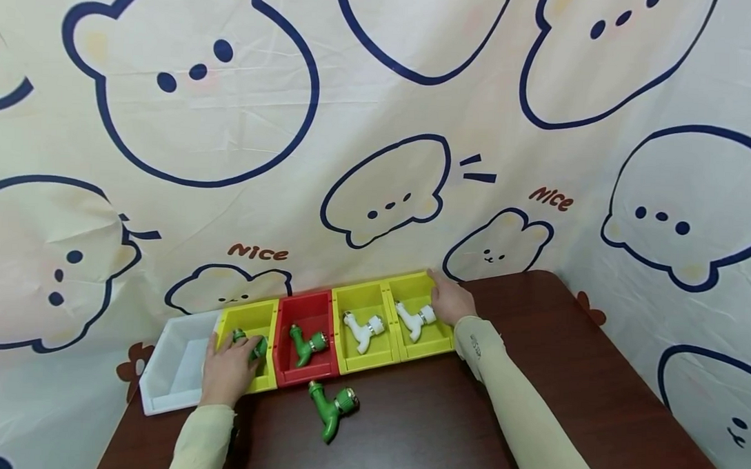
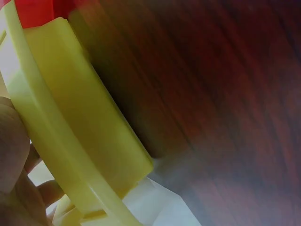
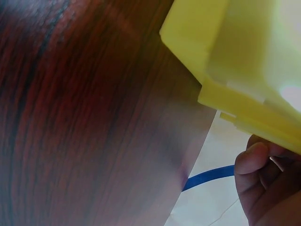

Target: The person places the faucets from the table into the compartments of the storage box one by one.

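My left hand [image 1: 228,371] grips the left yellow bin [image 1: 265,381] at its left side, partly covering a green faucet [image 1: 260,348] inside. In the left wrist view, the fingers [image 2: 49,192] reach past that bin's rim. At the row's other end, my right hand [image 1: 452,303] pinches the outer edge of the rightmost yellow bin [image 1: 432,348]. The right wrist view shows curled fingers [image 3: 254,157] against its rim. A white faucet [image 1: 415,321] lies in that bin, and another white faucet [image 1: 364,331] in the yellow bin [image 1: 371,362] beside it.
Between the yellow bins sits a red bin [image 1: 305,378] with a green faucet [image 1: 307,346] in it. A white bin [image 1: 174,400] adjoins the row's left end. Another green faucet [image 1: 331,409] lies on the brown table [image 1: 406,429]. Behind hangs a printed cloth [image 1: 380,110].
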`<state>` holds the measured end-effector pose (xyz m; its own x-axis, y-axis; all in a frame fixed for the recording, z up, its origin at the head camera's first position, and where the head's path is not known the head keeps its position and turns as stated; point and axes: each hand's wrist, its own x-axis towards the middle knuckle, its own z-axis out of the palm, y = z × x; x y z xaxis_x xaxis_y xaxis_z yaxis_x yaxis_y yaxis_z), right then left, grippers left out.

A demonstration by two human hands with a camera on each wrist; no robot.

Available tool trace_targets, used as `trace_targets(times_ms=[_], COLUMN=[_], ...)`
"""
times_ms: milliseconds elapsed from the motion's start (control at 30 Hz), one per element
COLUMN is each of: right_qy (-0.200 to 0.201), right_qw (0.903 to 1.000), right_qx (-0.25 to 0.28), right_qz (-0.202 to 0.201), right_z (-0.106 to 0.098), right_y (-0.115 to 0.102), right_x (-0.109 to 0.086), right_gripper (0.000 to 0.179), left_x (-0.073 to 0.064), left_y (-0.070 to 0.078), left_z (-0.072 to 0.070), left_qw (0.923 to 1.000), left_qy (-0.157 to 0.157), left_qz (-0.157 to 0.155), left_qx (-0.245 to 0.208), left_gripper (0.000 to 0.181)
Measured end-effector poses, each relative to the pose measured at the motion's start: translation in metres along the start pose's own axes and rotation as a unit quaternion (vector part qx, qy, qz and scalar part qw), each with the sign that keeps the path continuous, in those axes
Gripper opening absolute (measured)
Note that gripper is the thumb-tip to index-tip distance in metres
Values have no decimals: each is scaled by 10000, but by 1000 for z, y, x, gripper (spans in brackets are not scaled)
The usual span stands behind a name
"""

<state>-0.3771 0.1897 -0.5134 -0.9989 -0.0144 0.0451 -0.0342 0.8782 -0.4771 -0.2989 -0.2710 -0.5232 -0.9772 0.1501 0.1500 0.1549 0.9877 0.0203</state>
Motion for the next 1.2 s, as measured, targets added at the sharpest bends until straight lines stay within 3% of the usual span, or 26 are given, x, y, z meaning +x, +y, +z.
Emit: trace_targets(times_ms=[400, 667, 1200], right_qy=[54, -8, 38], right_qw=[10000, 10000, 10000], right_qx=[-41, 23, 50], right_qz=[-2, 35, 22], right_z=[-1, -1, -2], right_y=[-3, -1, -1], right_x=[-4, -2, -2], right_gripper=[52, 53, 52], left_x=[3, 5, 6], left_y=[0, 6, 5], left_z=[-1, -6, -3], left_qw=[9995, 9986, 9980], left_qy=[-178, -501, -519], left_qz=[254, 189, 309], left_qx=[89, -18, -199], left_gripper=[42, 42, 41])
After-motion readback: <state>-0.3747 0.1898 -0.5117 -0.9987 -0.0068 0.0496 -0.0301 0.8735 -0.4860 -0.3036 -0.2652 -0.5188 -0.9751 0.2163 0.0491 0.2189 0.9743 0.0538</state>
